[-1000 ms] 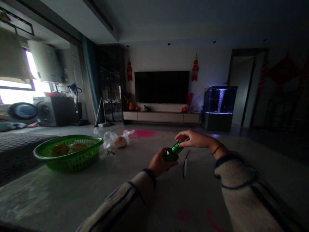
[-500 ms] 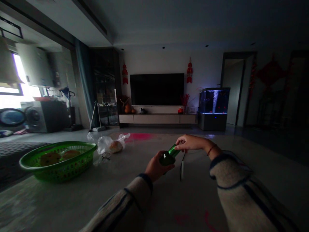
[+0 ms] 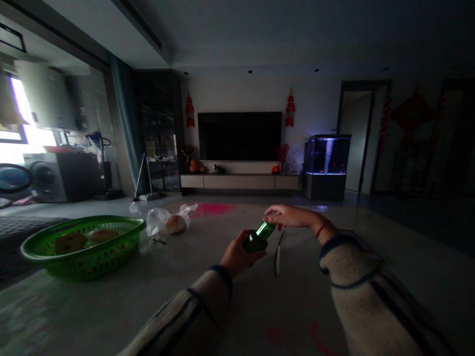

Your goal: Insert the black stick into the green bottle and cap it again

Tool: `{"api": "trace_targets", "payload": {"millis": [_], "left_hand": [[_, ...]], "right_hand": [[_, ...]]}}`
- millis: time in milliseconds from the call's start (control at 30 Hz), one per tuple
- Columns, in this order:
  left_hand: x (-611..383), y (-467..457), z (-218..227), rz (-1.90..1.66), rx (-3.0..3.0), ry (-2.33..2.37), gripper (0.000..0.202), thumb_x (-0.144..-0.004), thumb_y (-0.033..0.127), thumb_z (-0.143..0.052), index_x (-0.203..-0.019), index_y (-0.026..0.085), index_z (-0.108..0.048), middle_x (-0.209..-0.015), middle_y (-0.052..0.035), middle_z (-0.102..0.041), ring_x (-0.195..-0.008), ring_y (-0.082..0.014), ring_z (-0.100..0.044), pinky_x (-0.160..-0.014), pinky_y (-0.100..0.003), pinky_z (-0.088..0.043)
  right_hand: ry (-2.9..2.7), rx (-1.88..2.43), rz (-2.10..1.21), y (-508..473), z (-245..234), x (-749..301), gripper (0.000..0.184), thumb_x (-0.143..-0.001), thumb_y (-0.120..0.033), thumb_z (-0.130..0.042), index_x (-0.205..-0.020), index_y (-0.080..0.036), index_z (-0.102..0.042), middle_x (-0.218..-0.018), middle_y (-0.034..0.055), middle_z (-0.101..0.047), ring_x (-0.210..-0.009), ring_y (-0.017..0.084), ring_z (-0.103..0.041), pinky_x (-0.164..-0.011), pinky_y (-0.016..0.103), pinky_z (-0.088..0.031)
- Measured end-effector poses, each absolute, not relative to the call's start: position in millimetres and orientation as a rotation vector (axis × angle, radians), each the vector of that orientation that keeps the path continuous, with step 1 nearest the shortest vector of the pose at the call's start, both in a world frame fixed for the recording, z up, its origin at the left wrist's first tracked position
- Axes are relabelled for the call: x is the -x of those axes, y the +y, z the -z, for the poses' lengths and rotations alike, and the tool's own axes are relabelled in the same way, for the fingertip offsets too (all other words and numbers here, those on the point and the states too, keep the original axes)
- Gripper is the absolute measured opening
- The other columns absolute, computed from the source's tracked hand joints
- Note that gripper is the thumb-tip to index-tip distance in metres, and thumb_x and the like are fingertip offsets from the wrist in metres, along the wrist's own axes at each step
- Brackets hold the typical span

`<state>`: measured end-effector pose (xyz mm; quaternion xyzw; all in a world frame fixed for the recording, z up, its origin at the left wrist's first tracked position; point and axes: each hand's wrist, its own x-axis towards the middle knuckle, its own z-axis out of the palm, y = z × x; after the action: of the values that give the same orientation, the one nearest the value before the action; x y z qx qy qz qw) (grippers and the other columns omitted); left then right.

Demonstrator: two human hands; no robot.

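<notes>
My left hand (image 3: 237, 252) is wrapped round the dark body of a small green bottle (image 3: 255, 242), which tilts up to the right. The fingers of my right hand (image 3: 284, 217) close on the bottle's shiny green upper end (image 3: 265, 229) from above. Whether that end is a cap or the neck, I cannot tell. Just right of the bottle is a thin white object with a dark edge (image 3: 278, 259); its kind is unclear in the dim light.
A green plastic basket (image 3: 83, 272) with round bread-like items stands on the table (image 3: 166, 296) at left. Beside it lie a clear plastic bag (image 3: 158, 220), a bun (image 3: 175, 224) and a small dark wiry item (image 3: 159, 240). Beyond are a television and a lit fish tank (image 3: 328, 155).
The view has shifted slightly. My right fingers have moved a little up along the bottle's upper end, and more of its shiny green part shows. My left hand keeps its hold.
</notes>
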<state>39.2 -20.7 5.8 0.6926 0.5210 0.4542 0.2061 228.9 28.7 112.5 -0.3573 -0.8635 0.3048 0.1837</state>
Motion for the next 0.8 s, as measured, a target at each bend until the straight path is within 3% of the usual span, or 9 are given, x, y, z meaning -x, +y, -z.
{"api": "trace_targets", "payload": {"millis": [133, 500, 667, 800], "left_hand": [[-40.4, -23.3, -9.3, -1.261, -1.91, 1.46, 0.061, -0.055, 0.04, -0.073, -0.107, 0.02, -0.048, -0.089, -0.0039, -0.062, -0.07, -0.0129, -0.056, -0.061, -0.025, -0.045], [-38.6, -22.2, -9.0, -1.279, -1.936, 1.457, 0.062, -0.055, 0.042, -0.072, -0.107, 0.019, -0.049, -0.087, -0.0035, -0.062, -0.072, -0.0146, -0.057, -0.063, -0.026, -0.046], [-38.5, -21.8, -9.3, -1.282, -1.956, 1.478, 0.063, -0.055, 0.044, -0.072, -0.108, 0.019, -0.049, -0.088, -0.0043, -0.063, -0.073, -0.0153, -0.057, -0.063, -0.026, -0.046], [-39.7, -22.8, -10.4, -1.293, -1.967, 1.482, 0.062, -0.055, 0.044, -0.072, -0.107, 0.019, -0.05, -0.09, -0.0043, -0.063, -0.076, -0.0158, -0.057, -0.065, -0.027, -0.046]], "right_hand": [[-2.473, 0.953, -0.886, 28.2, -112.4, -228.0, 0.036, -0.075, -0.042, -0.057, -0.095, -0.012, -0.058, -0.083, 0.0069, -0.062, -0.059, 0.01, -0.056, -0.056, 0.024, -0.046], [-2.514, 0.783, -0.772, 29.0, -112.8, -230.3, 0.035, -0.069, -0.023, -0.064, -0.102, -0.013, -0.056, -0.089, 0.0062, -0.062, -0.08, 0.014, -0.058, -0.074, 0.028, -0.046], [-2.488, 0.822, -0.739, 30.5, -111.0, -230.1, 0.051, -0.069, -0.031, -0.066, -0.114, -0.013, -0.05, -0.101, 0.0093, -0.058, -0.086, 0.015, -0.057, -0.079, 0.029, -0.044], [-2.49, 0.859, -0.86, 31.2, -109.6, -228.5, 0.046, -0.077, -0.037, -0.056, -0.114, -0.012, -0.049, -0.095, 0.0099, -0.059, -0.073, 0.013, -0.058, -0.068, 0.028, -0.047]]}}
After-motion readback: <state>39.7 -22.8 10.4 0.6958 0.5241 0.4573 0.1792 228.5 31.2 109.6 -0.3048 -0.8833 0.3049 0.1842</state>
